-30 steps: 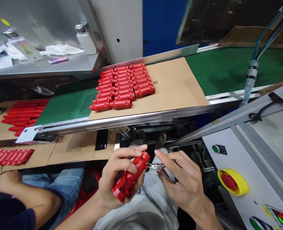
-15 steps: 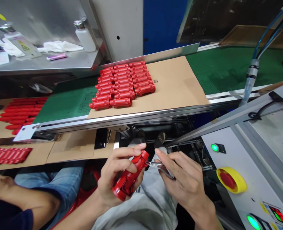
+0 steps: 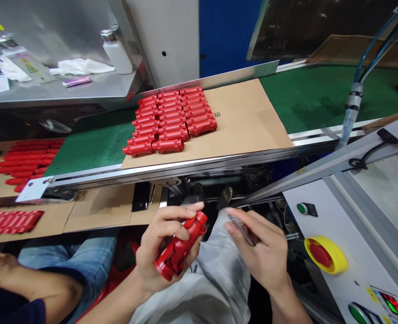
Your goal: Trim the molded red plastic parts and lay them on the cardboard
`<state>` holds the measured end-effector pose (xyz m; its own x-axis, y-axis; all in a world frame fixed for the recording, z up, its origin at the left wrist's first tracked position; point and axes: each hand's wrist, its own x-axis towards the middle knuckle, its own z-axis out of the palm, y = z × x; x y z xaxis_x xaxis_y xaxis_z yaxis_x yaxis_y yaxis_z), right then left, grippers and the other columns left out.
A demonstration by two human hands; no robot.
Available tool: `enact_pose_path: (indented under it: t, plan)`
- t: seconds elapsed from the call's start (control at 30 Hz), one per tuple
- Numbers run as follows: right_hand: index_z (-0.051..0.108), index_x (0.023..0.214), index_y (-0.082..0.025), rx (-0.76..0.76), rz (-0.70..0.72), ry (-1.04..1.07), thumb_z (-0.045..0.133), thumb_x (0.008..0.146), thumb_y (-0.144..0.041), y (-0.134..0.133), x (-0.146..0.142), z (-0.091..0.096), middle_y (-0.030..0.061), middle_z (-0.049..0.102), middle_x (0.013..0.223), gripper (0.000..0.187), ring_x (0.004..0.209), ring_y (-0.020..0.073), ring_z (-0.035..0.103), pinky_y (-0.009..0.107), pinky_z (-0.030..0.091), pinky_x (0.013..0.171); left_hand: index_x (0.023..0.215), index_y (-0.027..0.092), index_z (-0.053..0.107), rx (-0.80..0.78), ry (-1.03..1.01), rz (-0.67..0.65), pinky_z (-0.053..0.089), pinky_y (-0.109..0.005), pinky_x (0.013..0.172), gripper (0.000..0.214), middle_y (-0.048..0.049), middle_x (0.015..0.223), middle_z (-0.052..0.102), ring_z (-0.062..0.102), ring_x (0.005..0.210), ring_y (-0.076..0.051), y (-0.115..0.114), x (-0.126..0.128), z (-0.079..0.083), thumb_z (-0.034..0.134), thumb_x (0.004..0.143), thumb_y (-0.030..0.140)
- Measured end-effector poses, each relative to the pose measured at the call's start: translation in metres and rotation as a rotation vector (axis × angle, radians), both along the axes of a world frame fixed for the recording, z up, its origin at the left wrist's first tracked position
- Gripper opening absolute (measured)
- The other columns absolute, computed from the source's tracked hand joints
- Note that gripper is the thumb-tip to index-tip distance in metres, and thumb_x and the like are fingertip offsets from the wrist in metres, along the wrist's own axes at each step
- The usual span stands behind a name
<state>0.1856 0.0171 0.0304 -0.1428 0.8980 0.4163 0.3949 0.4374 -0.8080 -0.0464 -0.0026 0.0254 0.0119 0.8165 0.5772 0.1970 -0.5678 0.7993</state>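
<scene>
My left hand (image 3: 168, 238) is wrapped round a red plastic housing (image 3: 177, 254), a tube with a ribbed outside and an open recess facing me. It tilts with its narrower end up and to the right. In my right hand (image 3: 261, 247) are small metal nippers (image 3: 241, 227), gripped between thumb and fingers. They are blurred and partly hidden by the fingers, and a gap separates them from the housing. Both hands are above my lap. Beyond them, rows of similar red housings (image 3: 172, 118) lie on a cardboard sheet (image 3: 242, 117).
A green conveyor belt (image 3: 296, 96) carries the cardboard. On the left, a co-worker's arm (image 3: 46, 288) rests near more red parts (image 3: 13, 221). A dark phone (image 3: 140, 196) lies on a lower shelf. At right stands a control panel with a red-and-yellow stop button (image 3: 323, 255).
My right hand has drawn the nippers away from the housing, to the right, and its fingers have closed further round them. The green panel lights have gone dark. My left hand is nearly still.
</scene>
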Motion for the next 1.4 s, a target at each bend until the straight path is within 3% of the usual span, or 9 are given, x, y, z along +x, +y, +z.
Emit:
enact_pose_path:
  t: [0.07, 0.2, 0.3, 0.37, 0.5, 0.67, 0.87, 1.13, 1.4]
  plan:
    - [0.078, 0.13, -0.031, -0.126, -0.012, 0.048, 0.077, 0.102, -0.025, 0.001, 0.003, 0.003, -0.0013, 0.068, 0.087, 0.029, 0.068, 0.0121, 0.061, 0.024, 0.052, 0.06, 0.107, 0.016, 0.063, -0.011, -0.01, -0.009, 0.071, -0.053, 0.102, 0.045, -0.0114, 0.124, 0.067, 0.078, 0.125, -0.038, 0.0, 0.0, 0.001, 0.079, 0.078, -0.014]
    - [0.077, 0.131, -0.032, -0.17, 0.011, 0.035, 0.077, 0.102, -0.028, -0.001, 0.006, 0.008, 0.002, 0.074, 0.107, 0.03, 0.09, 0.0151, 0.071, 0.026, 0.058, 0.079, 0.108, 0.017, 0.063, -0.043, -0.052, -0.039, 0.068, -0.052, 0.105, 0.044, -0.0112, 0.124, 0.066, 0.076, 0.127, -0.037, 0.0, 0.001, 0.001, 0.075, 0.08, -0.014]
    - [0.074, 0.111, -0.029, -0.273, 0.067, 0.196, 0.075, 0.102, -0.03, -0.007, -0.003, 0.01, -0.0008, 0.07, 0.096, 0.009, 0.08, 0.0133, 0.068, 0.024, 0.056, 0.071, 0.11, 0.021, 0.065, -0.143, -0.054, -0.05, 0.063, -0.051, 0.109, 0.037, -0.0106, 0.126, 0.064, 0.072, 0.129, -0.032, 0.003, 0.002, 0.002, 0.067, 0.088, -0.009]
    - [0.069, 0.101, -0.027, -0.325, 0.116, 0.311, 0.078, 0.1, -0.031, -0.012, -0.013, 0.009, -0.0021, 0.068, 0.09, 0.01, 0.073, 0.0123, 0.063, 0.023, 0.054, 0.064, 0.114, 0.024, 0.067, -0.232, 0.029, -0.048, 0.06, -0.048, 0.108, 0.038, -0.0103, 0.129, 0.064, 0.069, 0.127, -0.028, 0.007, 0.002, 0.001, 0.061, 0.092, -0.006]
    - [0.065, 0.099, -0.026, -0.254, 0.134, 0.415, 0.089, 0.088, -0.027, -0.023, -0.037, 0.003, 0.0019, 0.072, 0.108, 0.027, 0.085, 0.0145, 0.065, 0.025, 0.057, 0.072, 0.121, 0.027, 0.064, -0.306, 0.215, -0.153, 0.055, -0.05, 0.103, 0.04, -0.0098, 0.121, 0.065, 0.063, 0.121, -0.028, 0.011, 0.002, 0.001, 0.053, 0.094, -0.001]
    - [0.067, 0.102, -0.027, -0.257, 0.072, 0.479, 0.086, 0.09, -0.022, -0.025, -0.052, -0.004, 0.0009, 0.073, 0.108, 0.023, 0.077, 0.0118, 0.064, 0.024, 0.057, 0.07, 0.115, 0.025, 0.058, -0.355, 0.238, -0.213, 0.055, -0.047, 0.095, 0.029, -0.0084, 0.114, 0.059, 0.06, 0.114, -0.028, 0.007, 0.01, 0.005, 0.059, 0.092, 0.008]
    - [0.075, 0.118, -0.029, -0.335, 0.069, 0.318, 0.077, 0.098, -0.029, -0.025, -0.04, 0.002, 0.0011, 0.073, 0.097, 0.02, 0.079, 0.0152, 0.067, 0.027, 0.058, 0.072, 0.098, 0.024, 0.058, -0.371, 0.237, -0.155, 0.045, -0.036, 0.07, 0.021, -0.002, 0.095, 0.058, 0.057, 0.084, -0.02, 0.002, 0.018, 0.011, 0.064, 0.086, 0.008]
    - [0.079, 0.103, -0.027, -0.406, 0.121, 0.28, 0.072, 0.101, -0.033, -0.026, -0.037, 0.01, -0.0008, 0.073, 0.08, 0.01, 0.069, 0.0155, 0.068, 0.026, 0.055, 0.063, 0.085, 0.023, 0.049, -0.386, 0.392, -0.113, 0.038, -0.037, 0.066, 0.015, -0.002, 0.088, 0.056, 0.052, 0.078, -0.02, 0.002, 0.02, 0.015, 0.061, 0.092, 0.016]
    - [0.078, 0.093, -0.024, -0.297, 0.018, 0.233, 0.069, 0.097, -0.027, -0.021, -0.046, 0.005, -0.0028, 0.071, 0.071, 0.01, 0.058, 0.0114, 0.061, 0.022, 0.048, 0.053, 0.087, 0.024, 0.05, -0.371, 0.483, -0.055, 0.038, -0.038, 0.068, 0.013, -0.0023, 0.089, 0.056, 0.051, 0.08, -0.022, 0.003, 0.022, 0.014, 0.059, 0.093, 0.017]
